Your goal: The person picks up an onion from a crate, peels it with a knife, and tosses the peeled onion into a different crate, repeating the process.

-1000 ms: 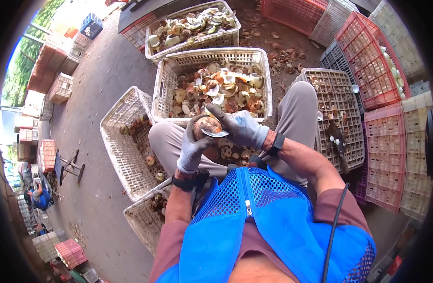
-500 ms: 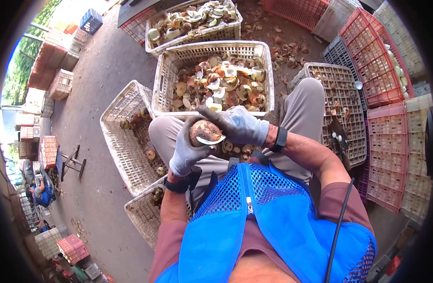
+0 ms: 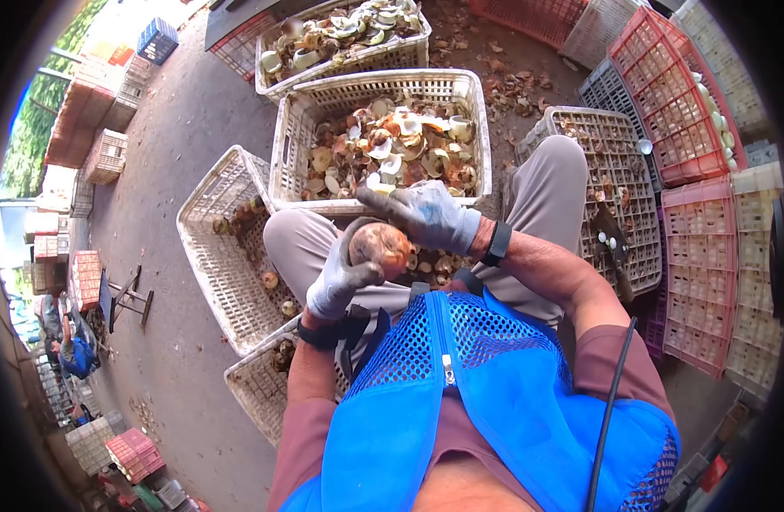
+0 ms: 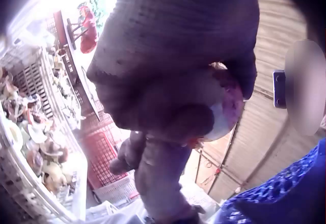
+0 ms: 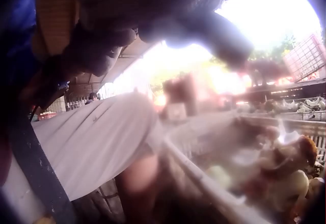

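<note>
A round brown-orange bulb, seemingly an onion (image 3: pixel 382 248), is gripped by my gloved left hand (image 3: pixel 337 282). The left wrist view shows fingers and thumb wrapped round the onion (image 4: pixel 230 107), with a pale, pinkish part of it exposed. Just above and right of it, in the head view, is my gloved right hand (image 3: pixel 428 215), one dark-tipped finger stretched to the left. That hand (image 5: pixel 168 20) also fills the top of the right wrist view, dark and backlit, with other fingers bent; I cannot tell whether it holds anything.
Ahead stands a white crate (image 3: pixel 281 154) of brown and white peels, with another peel-filled crate (image 3: pixel 349 72) behind. At left is a crate (image 3: pixel 230 282) with a few bulbs. An upturned-looking grid crate (image 3: pixel 648 205) lies right; red crates (image 3: pixel 656 85) are stacked beyond.
The onion has turned in my left hand, and the pale rim seen along its lower edge is no longer visible. My right hand has moved off it, slightly up and right.
</note>
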Demonstrator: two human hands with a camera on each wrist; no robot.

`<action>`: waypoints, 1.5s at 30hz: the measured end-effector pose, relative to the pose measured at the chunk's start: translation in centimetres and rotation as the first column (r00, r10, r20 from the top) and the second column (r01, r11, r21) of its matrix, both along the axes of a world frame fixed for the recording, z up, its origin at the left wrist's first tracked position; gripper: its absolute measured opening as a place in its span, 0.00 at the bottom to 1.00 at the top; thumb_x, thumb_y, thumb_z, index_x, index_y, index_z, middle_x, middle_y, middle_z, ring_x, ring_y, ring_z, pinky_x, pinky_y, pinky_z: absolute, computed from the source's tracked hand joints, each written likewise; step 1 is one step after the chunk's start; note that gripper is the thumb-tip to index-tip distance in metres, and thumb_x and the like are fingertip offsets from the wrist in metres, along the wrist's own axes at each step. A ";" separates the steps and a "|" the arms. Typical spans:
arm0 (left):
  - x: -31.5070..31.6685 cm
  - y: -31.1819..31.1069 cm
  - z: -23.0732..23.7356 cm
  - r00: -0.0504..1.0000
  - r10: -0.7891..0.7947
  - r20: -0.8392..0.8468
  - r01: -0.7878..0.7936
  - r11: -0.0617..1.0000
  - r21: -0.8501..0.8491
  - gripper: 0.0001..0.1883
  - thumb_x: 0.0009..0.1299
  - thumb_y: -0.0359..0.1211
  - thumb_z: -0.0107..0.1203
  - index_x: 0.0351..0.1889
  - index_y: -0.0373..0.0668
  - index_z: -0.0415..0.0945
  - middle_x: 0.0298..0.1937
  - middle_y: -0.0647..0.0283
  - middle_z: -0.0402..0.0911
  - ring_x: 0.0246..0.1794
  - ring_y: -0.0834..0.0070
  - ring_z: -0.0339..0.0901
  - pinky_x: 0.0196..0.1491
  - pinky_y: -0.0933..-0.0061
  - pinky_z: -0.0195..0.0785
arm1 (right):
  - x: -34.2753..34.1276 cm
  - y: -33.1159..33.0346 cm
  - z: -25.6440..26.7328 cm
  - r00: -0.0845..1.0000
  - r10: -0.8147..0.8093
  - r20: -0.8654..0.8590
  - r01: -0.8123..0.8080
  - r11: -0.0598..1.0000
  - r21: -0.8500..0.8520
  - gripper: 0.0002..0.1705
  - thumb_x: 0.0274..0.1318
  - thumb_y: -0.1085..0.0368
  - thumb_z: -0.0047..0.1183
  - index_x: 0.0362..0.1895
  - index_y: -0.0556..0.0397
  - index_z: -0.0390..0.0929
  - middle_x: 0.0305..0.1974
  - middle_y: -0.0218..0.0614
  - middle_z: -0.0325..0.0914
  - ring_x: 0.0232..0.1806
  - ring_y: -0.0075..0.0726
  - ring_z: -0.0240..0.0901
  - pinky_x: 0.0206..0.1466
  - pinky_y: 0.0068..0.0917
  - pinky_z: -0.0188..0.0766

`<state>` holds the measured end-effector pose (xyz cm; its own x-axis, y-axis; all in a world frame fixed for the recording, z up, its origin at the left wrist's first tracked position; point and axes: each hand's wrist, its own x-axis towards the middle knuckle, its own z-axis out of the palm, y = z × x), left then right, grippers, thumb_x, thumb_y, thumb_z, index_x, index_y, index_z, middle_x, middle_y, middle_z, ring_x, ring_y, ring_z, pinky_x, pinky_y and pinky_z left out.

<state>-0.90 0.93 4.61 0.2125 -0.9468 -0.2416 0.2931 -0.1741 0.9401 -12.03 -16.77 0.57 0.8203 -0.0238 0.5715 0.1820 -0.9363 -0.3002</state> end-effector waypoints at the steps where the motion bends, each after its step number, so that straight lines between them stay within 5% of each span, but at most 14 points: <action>1: 0.3 -0.4 -0.6 0.999 0.020 -0.029 -0.021 0.999 -0.041 0.42 0.51 0.47 0.67 0.60 0.35 0.64 0.51 0.59 0.77 0.49 0.74 0.77 0.48 0.74 0.73 | -0.1 0.2 0.1 0.997 -0.034 -0.063 0.037 0.999 0.034 0.43 0.53 0.62 0.50 0.74 0.44 0.51 0.23 0.35 0.72 0.19 0.38 0.74 0.17 0.36 0.69; 5: 0.2 -1.0 -0.9 0.981 0.184 0.058 -0.184 0.983 -0.012 0.34 0.54 0.33 0.64 0.59 0.35 0.64 0.51 0.59 0.77 0.51 0.74 0.75 0.57 0.71 0.68 | -0.2 1.5 1.2 0.913 -0.202 -0.353 0.233 0.971 0.048 0.47 0.49 0.54 0.58 0.74 0.34 0.52 0.25 0.38 0.75 0.22 0.43 0.77 0.21 0.38 0.72; 12: 0.6 -1.5 -1.3 0.986 0.144 -0.086 -0.149 0.988 -0.049 0.32 0.56 0.29 0.62 0.59 0.34 0.64 0.50 0.60 0.77 0.49 0.75 0.76 0.54 0.72 0.70 | 0.6 0.0 -1.2 0.976 -0.216 -0.042 0.211 0.972 -0.101 0.39 0.55 0.61 0.49 0.73 0.35 0.55 0.25 0.32 0.74 0.19 0.35 0.75 0.18 0.32 0.71; 17: 1.8 -2.4 -6.4 0.822 0.256 0.509 -0.245 0.965 -0.091 0.35 0.54 0.31 0.70 0.58 0.33 0.65 0.47 0.61 0.79 0.45 0.79 0.77 0.47 0.78 0.73 | 3.0 -1.0 -2.0 0.629 -0.292 -0.720 0.425 0.905 0.005 0.21 0.59 0.66 0.43 0.57 0.44 0.71 0.29 0.48 0.82 0.32 0.48 0.82 0.31 0.44 0.77; 22: 1.1 -2.9 -3.6 0.954 0.287 -0.084 -0.296 0.946 -0.133 0.38 0.58 0.40 0.66 0.64 0.38 0.62 0.55 0.58 0.75 0.48 0.72 0.77 0.46 0.75 0.73 | 2.5 -3.7 -1.2 0.699 -0.297 -0.650 0.611 0.721 0.328 0.24 0.60 0.65 0.45 0.61 0.45 0.70 0.40 0.52 0.81 0.44 0.55 0.79 0.50 0.44 0.73; 26: 0.4 -3.3 -3.7 0.889 0.381 -0.254 -0.443 0.854 -0.273 0.35 0.65 0.41 0.63 0.67 0.39 0.60 0.55 0.61 0.75 0.50 0.75 0.75 0.49 0.76 0.71 | 0.6 -1.1 0.3 0.948 -0.040 -0.317 0.295 0.489 0.821 0.24 0.63 0.63 0.49 0.64 0.45 0.69 0.42 0.47 0.81 0.41 0.38 0.78 0.47 0.33 0.74; 28: 1.4 -2.2 -6.6 0.887 0.441 -0.140 -0.458 0.878 -0.139 0.34 0.64 0.31 0.61 0.67 0.41 0.59 0.59 0.60 0.71 0.53 0.72 0.74 0.54 0.73 0.71 | -0.2 1.6 1.1 0.978 0.071 -0.195 0.163 0.321 0.933 0.22 0.65 0.62 0.49 0.63 0.45 0.70 0.45 0.38 0.80 0.39 0.26 0.75 0.43 0.26 0.74; 30: 1.5 -1.4 -7.7 0.908 0.419 -0.004 -0.419 0.908 -0.026 0.34 0.62 0.30 0.64 0.65 0.38 0.61 0.56 0.60 0.75 0.54 0.71 0.74 0.56 0.73 0.69 | -1.0 2.7 2.1 0.999 -0.016 -0.042 0.045 0.385 0.922 0.22 0.66 0.59 0.49 0.63 0.47 0.70 0.47 0.40 0.79 0.43 0.32 0.75 0.48 0.30 0.73; 32: 2.6 -2.4 -8.3 0.870 0.409 0.277 -0.349 0.906 -0.240 0.42 0.56 0.34 0.70 0.67 0.36 0.59 0.59 0.56 0.73 0.57 0.67 0.73 0.60 0.68 0.67 | -1.2 2.7 1.1 0.989 -0.148 -0.002 0.079 0.518 0.852 0.24 0.65 0.56 0.49 0.62 0.50 0.70 0.51 0.45 0.78 0.49 0.42 0.75 0.55 0.36 0.71; 33: 4.6 -1.9 -11.3 0.825 0.385 0.413 -0.258 0.908 -0.331 0.46 0.53 0.37 0.72 0.67 0.36 0.58 0.61 0.54 0.71 0.59 0.64 0.71 0.62 0.66 0.66 | -1.8 2.5 2.4 0.995 -0.020 -0.099 0.101 0.246 0.964 0.27 0.63 0.57 0.50 0.65 0.47 0.68 0.51 0.45 0.78 0.49 0.37 0.75 0.53 0.35 0.71; 34: 4.0 -2.5 -8.2 0.838 0.334 0.432 -0.221 0.931 -0.290 0.47 0.52 0.37 0.73 0.68 0.36 0.57 0.63 0.54 0.69 0.62 0.63 0.69 0.64 0.65 0.64 | -2.5 2.3 3.5 0.987 -0.042 -0.155 0.161 0.320 0.934 0.27 0.63 0.58 0.51 0.66 0.45 0.68 0.49 0.44 0.79 0.48 0.33 0.74 0.53 0.33 0.70; 35: 4.1 -2.7 -8.1 0.863 0.312 0.398 -0.203 0.935 -0.293 0.48 0.53 0.37 0.71 0.69 0.35 0.56 0.64 0.53 0.68 0.62 0.62 0.68 0.65 0.64 0.63 | -1.9 2.0 2.4 0.981 0.034 -0.193 0.184 0.173 0.968 0.28 0.63 0.58 0.50 0.67 0.43 0.66 0.48 0.43 0.80 0.46 0.31 0.74 0.51 0.32 0.70; 40: 2.9 -5.2 -5.8 0.791 0.160 0.591 0.094 0.922 -0.376 0.42 0.59 0.40 0.65 0.69 0.35 0.57 0.63 0.54 0.68 0.61 0.63 0.69 0.65 0.62 0.61 | -3.7 1.7 5.4 0.961 -0.132 -0.243 0.273 0.601 0.751 0.23 0.57 0.56 0.54 0.57 0.47 0.71 0.36 0.54 0.79 0.39 0.59 0.77 0.43 0.45 0.72; 45: 0.0 -7.5 -3.9 0.838 0.182 0.515 -0.024 0.954 -0.298 0.41 0.61 0.43 0.63 0.68 0.35 0.58 0.62 0.53 0.69 0.58 0.63 0.70 0.63 0.62 0.63 | -3.6 2.4 4.7 0.969 -0.237 -0.074 0.243 0.842 0.482 0.47 0.48 0.68 0.57 0.73 0.45 0.50 0.24 0.47 0.73 0.23 0.54 0.73 0.27 0.44 0.68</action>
